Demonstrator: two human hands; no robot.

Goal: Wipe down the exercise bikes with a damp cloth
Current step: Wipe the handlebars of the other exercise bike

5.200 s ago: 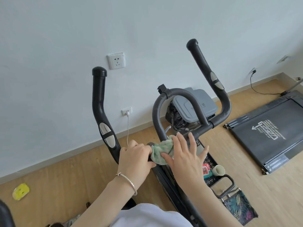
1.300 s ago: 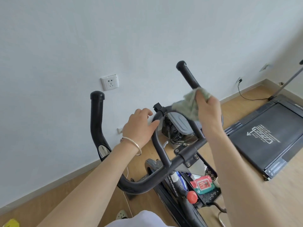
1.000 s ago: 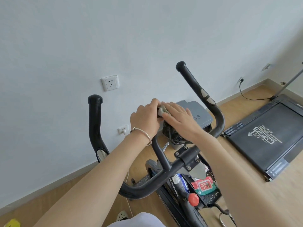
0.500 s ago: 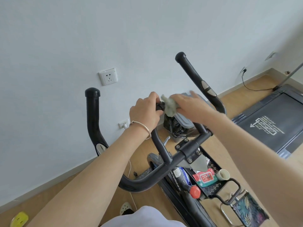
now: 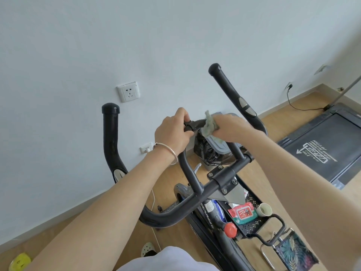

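Observation:
The black exercise bike (image 5: 222,178) stands in front of me with two upright handle ends and a looped inner bar. My left hand (image 5: 172,133), a thin bangle on its wrist, grips the top left of that inner loop. My right hand (image 5: 231,128) presses a crumpled pale green cloth (image 5: 210,127) around the top of the loop, just right of the left hand. A corner of the cloth sticks up above the bar.
A black perforated tray (image 5: 252,224) low on the bike holds a red wipes pack (image 5: 242,212) and a small cup (image 5: 264,209). A grey-lidded bin with a black bag (image 5: 209,153) stands by the wall. A treadmill (image 5: 332,145) lies at right. Wall sockets (image 5: 128,91) and a white cable (image 5: 153,194) are at left.
Since half a second ago my right hand has closed the cloth more fully around the top of the loop bar. My left hand keeps its grip on the bar.

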